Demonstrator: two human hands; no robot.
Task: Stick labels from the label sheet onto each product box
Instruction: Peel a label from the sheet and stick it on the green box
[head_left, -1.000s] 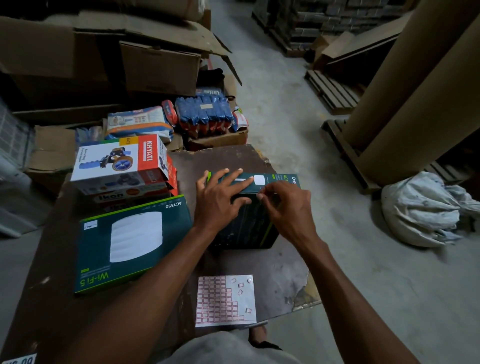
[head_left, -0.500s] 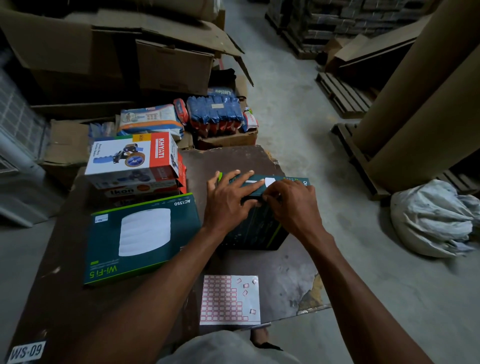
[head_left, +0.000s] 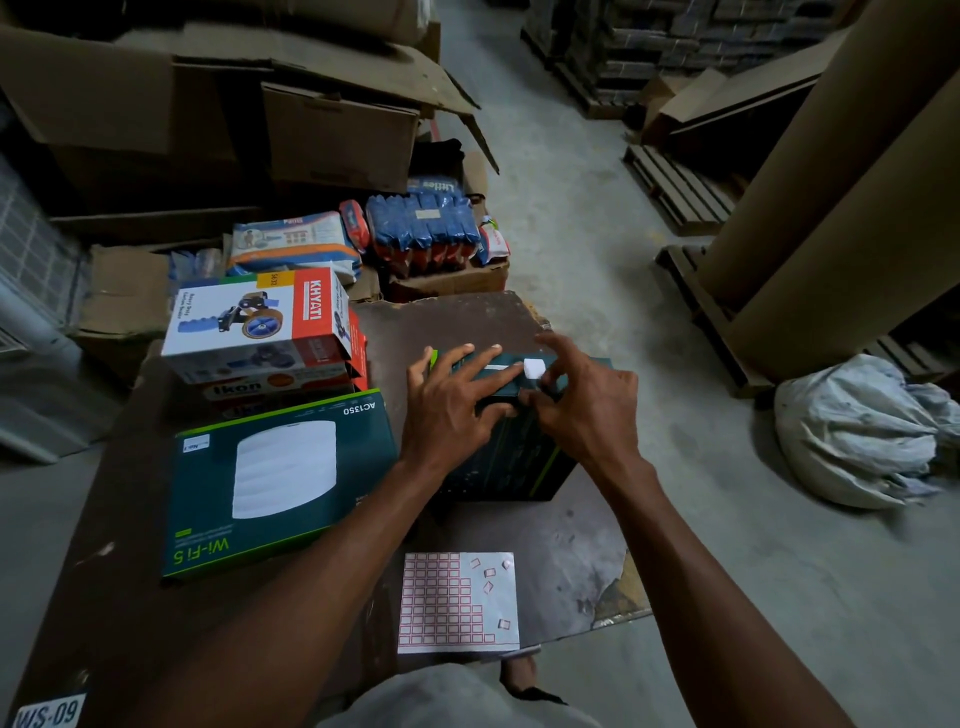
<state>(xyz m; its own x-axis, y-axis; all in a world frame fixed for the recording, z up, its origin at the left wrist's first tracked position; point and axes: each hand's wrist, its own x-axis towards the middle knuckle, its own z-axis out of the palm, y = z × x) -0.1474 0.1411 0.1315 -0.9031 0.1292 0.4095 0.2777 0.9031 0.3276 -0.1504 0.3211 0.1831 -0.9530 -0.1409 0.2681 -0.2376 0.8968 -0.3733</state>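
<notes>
Warehouse floor, dark worktable (head_left: 493, 322). Head view: left hand (head_left: 452, 410) spread flat, steadying upright green box (head_left: 511, 457) at table centre. Right hand (head_left: 587, 410), fingers now lifted off white label (head_left: 533, 368) pinched a second ago; thumb low, grip unclear. Label seemingly stuck on top. Label sheet (head_left: 457, 603) near edge, Wi-Fi box (head_left: 275, 483) left: next.

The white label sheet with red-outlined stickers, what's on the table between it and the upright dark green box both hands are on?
Bare brown tabletop, worn and scuffed, and nothing else, as the head view shows between the label sheet and the box.
</notes>
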